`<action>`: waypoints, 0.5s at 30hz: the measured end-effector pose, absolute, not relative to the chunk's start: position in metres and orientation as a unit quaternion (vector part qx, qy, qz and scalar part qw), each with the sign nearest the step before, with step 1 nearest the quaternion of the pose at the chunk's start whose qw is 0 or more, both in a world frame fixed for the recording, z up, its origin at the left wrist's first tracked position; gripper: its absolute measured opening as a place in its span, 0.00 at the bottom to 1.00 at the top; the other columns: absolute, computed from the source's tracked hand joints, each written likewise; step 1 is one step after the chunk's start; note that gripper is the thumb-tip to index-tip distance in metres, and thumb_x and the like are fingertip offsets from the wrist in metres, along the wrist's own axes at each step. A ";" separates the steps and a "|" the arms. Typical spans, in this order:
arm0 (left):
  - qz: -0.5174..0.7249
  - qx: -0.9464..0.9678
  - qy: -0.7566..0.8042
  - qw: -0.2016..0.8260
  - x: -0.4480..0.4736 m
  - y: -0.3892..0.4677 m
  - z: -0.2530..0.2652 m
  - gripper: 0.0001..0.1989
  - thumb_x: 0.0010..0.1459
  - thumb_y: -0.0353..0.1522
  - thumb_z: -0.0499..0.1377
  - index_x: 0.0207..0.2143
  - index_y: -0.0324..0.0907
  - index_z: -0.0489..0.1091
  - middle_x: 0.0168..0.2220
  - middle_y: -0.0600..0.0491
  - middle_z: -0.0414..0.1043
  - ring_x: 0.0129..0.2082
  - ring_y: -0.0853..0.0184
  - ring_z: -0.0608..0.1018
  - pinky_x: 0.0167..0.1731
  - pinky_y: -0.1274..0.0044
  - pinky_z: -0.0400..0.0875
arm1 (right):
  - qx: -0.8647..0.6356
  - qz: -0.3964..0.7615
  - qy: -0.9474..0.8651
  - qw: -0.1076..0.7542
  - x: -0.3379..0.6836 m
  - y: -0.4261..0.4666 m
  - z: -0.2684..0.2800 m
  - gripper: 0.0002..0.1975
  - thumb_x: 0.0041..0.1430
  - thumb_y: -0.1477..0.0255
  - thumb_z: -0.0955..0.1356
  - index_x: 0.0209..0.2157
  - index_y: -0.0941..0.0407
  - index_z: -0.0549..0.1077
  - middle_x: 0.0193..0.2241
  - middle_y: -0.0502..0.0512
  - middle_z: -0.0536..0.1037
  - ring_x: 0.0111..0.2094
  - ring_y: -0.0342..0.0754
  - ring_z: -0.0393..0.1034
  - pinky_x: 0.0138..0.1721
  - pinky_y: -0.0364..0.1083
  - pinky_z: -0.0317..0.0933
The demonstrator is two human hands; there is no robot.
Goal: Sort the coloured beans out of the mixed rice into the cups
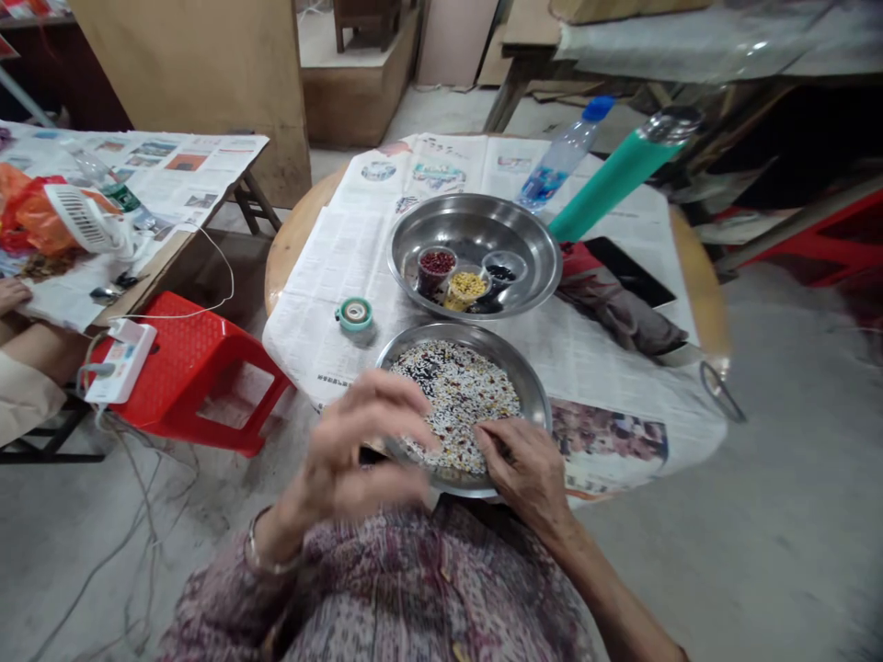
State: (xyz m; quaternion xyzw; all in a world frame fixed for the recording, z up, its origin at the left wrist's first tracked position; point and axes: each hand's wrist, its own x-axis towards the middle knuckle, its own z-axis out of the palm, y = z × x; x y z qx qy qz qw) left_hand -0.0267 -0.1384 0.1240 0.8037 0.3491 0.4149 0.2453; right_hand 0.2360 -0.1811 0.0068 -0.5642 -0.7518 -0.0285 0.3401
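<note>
A shallow metal plate [536, 397] near my lap holds a spread of mixed grains [455, 391], mostly white with black, dark red and yellow ones. Over the plate's left edge, my left hand [365, 441] is raised and blurred, thumb and fingers apart with nothing visible between them. My right hand [528, 464] rests at the right side of the grains, its fingertips pinched together low among them; what they hold, if anything, is too small to name. Behind, a larger metal basin [475, 207] contains cups of red beans [437, 265], yellow grains [467, 287] and black grains [502, 274].
Newspaper [331, 267] covers the round table. A green tape roll [354, 313] lies left; a water bottle [562, 156], green flask [621, 170], dark phone [631, 269] and grey cloth bundle [621, 313] are right. A red stool [200, 368] with a power strip [122, 360] stands left, beside another person's hand [12, 294].
</note>
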 end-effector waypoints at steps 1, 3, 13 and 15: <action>0.432 0.778 0.375 0.258 -0.024 -0.120 0.112 0.05 0.65 0.37 0.60 0.38 0.46 0.73 0.40 0.52 0.73 0.39 0.66 0.77 0.37 0.73 0.76 | -0.562 -0.025 -0.758 0.329 0.235 -0.181 0.010 0.07 0.67 0.71 0.66 0.35 0.57 0.74 0.30 0.54 0.80 0.33 0.49 0.74 0.39 0.48 0.63; 0.428 0.756 0.426 0.251 -0.023 -0.087 0.082 0.07 0.66 0.36 0.59 0.40 0.43 0.74 0.41 0.50 0.72 0.36 0.69 0.76 0.33 0.77 0.74 | -0.550 -0.002 -0.781 0.296 0.234 -0.181 0.018 0.06 0.67 0.69 0.67 0.38 0.56 0.75 0.33 0.55 0.80 0.36 0.50 0.74 0.41 0.48 0.64; 0.276 0.849 0.387 0.231 -0.023 -0.017 0.010 0.17 0.67 0.42 0.57 0.48 0.38 0.72 0.36 0.49 0.77 0.36 0.65 0.78 0.40 0.73 0.72 | -0.660 0.083 -0.740 0.095 0.227 -0.180 0.028 0.28 0.64 0.61 0.67 0.62 0.55 0.63 0.46 0.63 0.77 0.40 0.57 0.76 0.35 0.51 0.70; 0.257 0.855 0.399 0.208 -0.021 -0.016 0.008 0.14 0.69 0.39 0.54 0.42 0.39 0.74 0.36 0.49 0.78 0.36 0.65 0.78 0.40 0.74 0.71 | -0.663 0.098 -0.731 0.126 0.224 -0.170 0.019 0.25 0.65 0.63 0.66 0.60 0.56 0.65 0.47 0.65 0.78 0.42 0.58 0.76 0.40 0.53 0.71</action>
